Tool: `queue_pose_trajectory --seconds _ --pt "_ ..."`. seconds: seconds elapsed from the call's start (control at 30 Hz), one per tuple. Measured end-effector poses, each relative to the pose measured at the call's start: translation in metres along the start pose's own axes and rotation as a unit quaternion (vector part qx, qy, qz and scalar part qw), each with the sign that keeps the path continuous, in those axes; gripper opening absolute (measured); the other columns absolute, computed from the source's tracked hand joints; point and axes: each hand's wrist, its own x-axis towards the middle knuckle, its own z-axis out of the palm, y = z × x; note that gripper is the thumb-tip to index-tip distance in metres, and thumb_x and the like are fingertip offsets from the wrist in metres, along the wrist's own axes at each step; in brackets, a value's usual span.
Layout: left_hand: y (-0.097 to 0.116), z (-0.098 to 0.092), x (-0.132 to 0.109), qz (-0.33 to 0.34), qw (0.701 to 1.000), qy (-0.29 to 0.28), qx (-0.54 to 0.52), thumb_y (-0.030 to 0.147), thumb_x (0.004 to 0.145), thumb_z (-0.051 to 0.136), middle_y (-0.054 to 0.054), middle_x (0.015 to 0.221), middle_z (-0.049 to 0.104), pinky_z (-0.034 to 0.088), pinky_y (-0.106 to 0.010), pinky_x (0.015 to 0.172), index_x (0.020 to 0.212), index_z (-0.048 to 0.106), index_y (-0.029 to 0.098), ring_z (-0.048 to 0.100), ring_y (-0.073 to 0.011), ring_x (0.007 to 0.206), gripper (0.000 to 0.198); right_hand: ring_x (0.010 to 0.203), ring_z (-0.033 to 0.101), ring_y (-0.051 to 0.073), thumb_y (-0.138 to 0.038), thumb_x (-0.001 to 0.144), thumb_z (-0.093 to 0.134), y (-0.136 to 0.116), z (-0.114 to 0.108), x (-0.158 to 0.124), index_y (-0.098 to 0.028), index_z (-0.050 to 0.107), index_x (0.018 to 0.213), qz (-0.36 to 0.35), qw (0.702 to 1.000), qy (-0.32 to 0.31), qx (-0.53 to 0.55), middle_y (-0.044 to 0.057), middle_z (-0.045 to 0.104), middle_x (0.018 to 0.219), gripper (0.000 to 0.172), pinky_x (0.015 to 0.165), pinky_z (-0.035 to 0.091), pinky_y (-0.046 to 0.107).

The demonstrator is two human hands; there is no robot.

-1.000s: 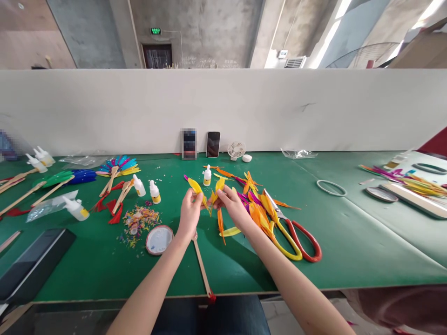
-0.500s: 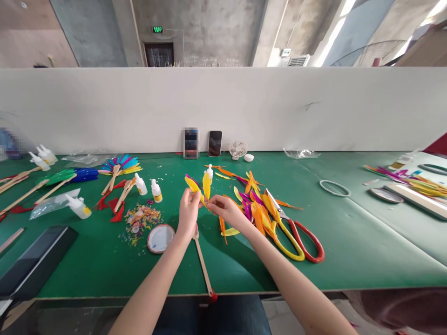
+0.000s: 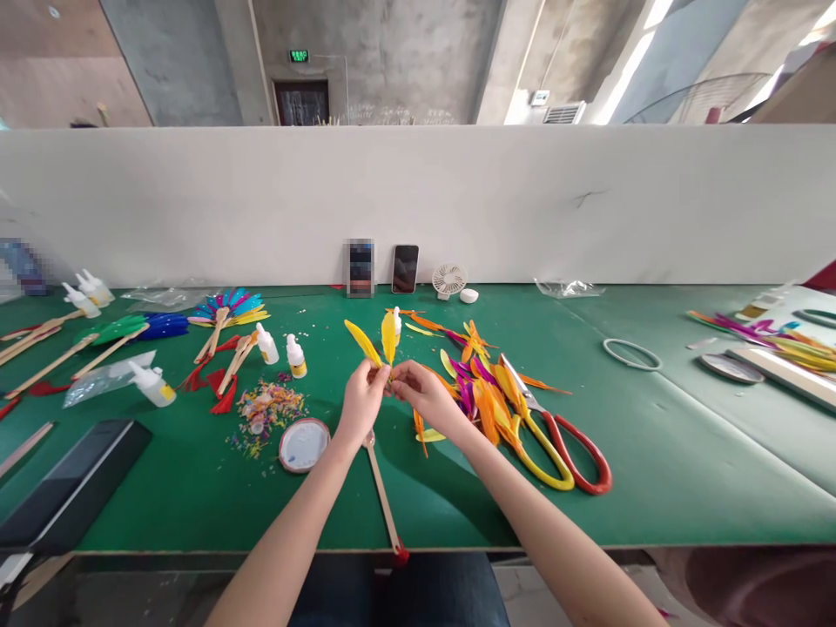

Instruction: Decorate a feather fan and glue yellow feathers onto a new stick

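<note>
Over the green table, my left hand (image 3: 363, 402) is closed in a pinch at the base of a yellow feather (image 3: 361, 340) that leans left. My right hand (image 3: 423, 396) pinches close beside it, at the foot of a second, upright yellow feather (image 3: 388, 336). The fingertips of both hands meet and hide the feather bases. Below them lies a thin wooden stick (image 3: 382, 495) with a red end at the table edge. Right of my hands, a pile of orange, yellow and purple feathers (image 3: 484, 405) lies against large scissors (image 3: 555, 442) with one yellow and one red handle.
Left are a round lid (image 3: 304, 445), colourful scraps (image 3: 267, 407), glue bottles (image 3: 296, 357), a dark box (image 3: 73, 483) and finished feather fans (image 3: 228, 312). Phones (image 3: 405, 268) and a small fan (image 3: 449, 279) stand by the white partition (image 3: 457, 200). A pale ring (image 3: 631, 354) lies right.
My hands have drawn closer together at the feather bases. The purple feather tip behind the left yellow feather no longer shows. The view has shifted slightly.
</note>
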Motion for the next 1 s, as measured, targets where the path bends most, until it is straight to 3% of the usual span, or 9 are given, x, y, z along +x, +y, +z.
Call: queue_pose_trajectory --seconds 0.17,0.33,0.53,0.73,1.0 --pt "0.001 0.0 0.0 0.038 0.988 0.026 0.146 0.025 0.079 0.041 0.001 0.057 0.047 0.037 -0.025 0.055 0.064 0.04 0.02 0.048 -0.0143 0.055 0.016 0.059 0.049 0.014 -0.029 0.069 0.047 -0.001 0.009 -0.001 -0.021 0.045 0.071 0.001 0.999 0.042 0.016 -0.001 0.052 0.063 0.008 0.058 0.041 0.028" --pt "0.0 0.005 -0.002 0.105 0.969 0.081 0.209 0.018 0.077 0.04 -0.003 0.069 0.05 0.039 -0.028 0.06 0.066 0.036 0.021 0.053 -0.0178 0.067 0.012 0.058 0.049 0.014 -0.03 0.07 0.046 0.0 0.012 -0.001 -0.021 0.046 0.071 -0.003 0.997 0.071 0.003 -0.001 0.05 0.062 0.009 0.056 0.041 0.028" --pt "0.001 0.004 -0.004 0.027 0.993 0.034 0.11 0.021 0.08 0.039 0.0 0.062 0.052 0.041 -0.025 0.053 0.067 0.036 0.021 0.055 -0.0139 0.053 0.013 0.054 0.045 0.013 -0.03 0.069 0.044 -0.003 0.008 0.0 -0.021 0.044 0.068 -0.013 0.991 0.13 -0.02 -0.002 0.046 0.059 0.009 0.052 0.038 0.027" --pt "0.0 0.003 -0.006 0.041 0.996 0.017 0.072 0.03 0.075 0.051 0.0 0.063 0.056 0.043 -0.024 0.057 0.069 0.045 0.019 0.057 -0.0143 0.058 0.013 0.06 0.051 0.015 -0.032 0.071 0.047 -0.005 0.007 -0.002 -0.021 0.046 0.072 -0.015 0.993 0.114 0.011 0.0 0.05 0.064 0.012 0.059 0.042 0.029" --pt "0.006 0.001 -0.008 0.056 0.99 -0.003 0.133 0.027 0.079 0.044 0.002 0.053 0.054 0.037 -0.022 0.053 0.064 0.043 0.02 0.053 -0.0131 0.05 0.016 0.061 0.05 0.015 -0.035 0.071 0.05 -0.002 -0.002 -0.001 -0.02 0.05 0.074 -0.029 0.996 0.09 0.002 0.0 0.051 0.065 0.016 0.058 0.04 0.029"
